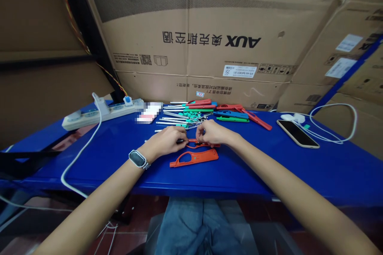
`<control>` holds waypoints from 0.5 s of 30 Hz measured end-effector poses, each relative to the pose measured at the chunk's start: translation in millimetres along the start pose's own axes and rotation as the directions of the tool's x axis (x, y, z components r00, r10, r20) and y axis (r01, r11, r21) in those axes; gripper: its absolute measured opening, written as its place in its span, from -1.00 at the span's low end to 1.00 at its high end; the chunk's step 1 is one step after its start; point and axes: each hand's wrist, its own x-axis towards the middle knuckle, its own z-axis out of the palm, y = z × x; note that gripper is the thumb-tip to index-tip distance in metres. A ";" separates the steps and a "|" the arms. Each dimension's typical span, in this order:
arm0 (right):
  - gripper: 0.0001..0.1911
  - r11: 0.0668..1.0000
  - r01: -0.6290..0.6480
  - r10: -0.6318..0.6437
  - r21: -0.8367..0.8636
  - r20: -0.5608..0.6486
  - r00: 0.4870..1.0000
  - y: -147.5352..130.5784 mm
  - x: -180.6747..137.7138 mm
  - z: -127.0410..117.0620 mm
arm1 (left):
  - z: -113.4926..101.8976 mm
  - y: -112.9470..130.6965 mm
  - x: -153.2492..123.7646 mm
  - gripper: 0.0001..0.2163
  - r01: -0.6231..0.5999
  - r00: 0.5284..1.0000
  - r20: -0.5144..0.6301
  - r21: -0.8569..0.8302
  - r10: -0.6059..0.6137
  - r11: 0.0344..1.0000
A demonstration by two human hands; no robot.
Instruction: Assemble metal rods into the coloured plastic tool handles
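My left hand, wearing a watch on its wrist, is closed with fingertips at the left end of an orange lighter shell half. Something dark shows by its fingers. My right hand is pinched over the same shell, its fingers curled down; what they hold is hidden. A second orange shell half lies flat just nearer to me, its oval opening to the left. Beyond my hands lie silver lighter tubes and small green parts with wires.
Red, blue and green shells lie at the back. A phone and coiled white cable are at right, a power strip at left. A cardboard wall stands behind the blue table.
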 end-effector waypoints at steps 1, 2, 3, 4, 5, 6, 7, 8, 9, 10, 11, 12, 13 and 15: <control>-0.81 1.000 0.002 -0.002 0.006 -0.004 1.000 1.2 0.3 0.6 | -0.6 -0.2 -0.3 -0.83 0.004 1.000 0.001 -0.003 -0.004 1.000; -0.81 1.000 0.007 -0.006 0.015 -0.006 1.000 2.9 0.7 1.2 | -1.2 -0.5 -0.8 -0.84 0.010 1.000 0.003 -0.006 -0.010 1.000; -0.81 1.000 0.014 -0.014 0.023 -0.008 1.000 4.9 1.3 2.0 | -2.0 -0.8 -1.3 -0.84 0.018 1.000 0.006 -0.009 -0.018 1.000; -0.82 0.999 0.021 -0.021 0.031 -0.011 1.000 7.0 2.0 2.8 | -2.7 -1.1 -1.8 -0.85 0.025 1.000 0.010 -0.012 -0.025 1.000; -0.82 0.999 0.027 -0.027 0.036 -0.015 1.000 9.0 2.7 3.7 | -3.4 -1.5 -2.3 -0.85 0.027 1.000 0.013 -0.015 -0.027 1.000; -0.83 0.999 0.030 -0.030 0.037 -0.021 0.999 10.7 3.3 4.5 | -3.9 -1.7 -2.7 -0.84 0.024 1.000 0.014 -0.017 -0.024 1.000; -0.84 0.999 0.033 -0.032 0.036 -0.028 0.999 12.1 3.7 5.2 | -4.2 -1.9 -3.1 -0.84 0.017 1.000 0.015 -0.015 -0.017 1.000; -0.85 0.999 0.037 -0.036 0.034 -0.036 0.999 13.0 3.9 5.9 | -4.3 -2.1 -3.3 -0.84 0.008 1.000 0.015 -0.006 -0.008 1.000; -0.86 0.999 0.043 -0.042 0.031 -0.044 0.998 13.5 3.9 6.6 | -4.3 -2.2 -3.5 -0.84 -0.002 1.000 0.014 0.008 0.002 1.000; -0.86 0.998 0.049 -0.047 0.027 -0.050 0.998 13.5 3.7 7.1 | -4.1 -2.1 -3.7 -0.84 -0.010 1.000 0.013 0.025 0.010 1.000; -0.87 0.998 0.052 -0.051 0.022 -0.054 0.997 13.2 3.3 7.4 | -3.9 -2.0 -4.0 -0.83 -0.018 1.000 0.014 0.043 0.017 0.999; -0.87 0.998 0.053 -0.052 0.018 -0.056 0.997 12.7 2.9 7.5 | -3.6 -1.7 -4.6 -0.83 -0.025 1.000 0.015 0.061 0.025 0.998; -0.86 0.999 0.050 -0.049 0.014 -0.057 0.997 12.1 2.5 7.4 | -3.4 -1.3 -5.4 -0.82 -0.032 0.999 0.016 0.076 0.031 0.997; -0.85 0.999 0.042 -0.042 0.012 -0.054 0.998 10.7 1.8 6.4 | -3.0 0.0 -8.1 -0.81 -0.039 0.999 0.015 0.104 0.037 0.994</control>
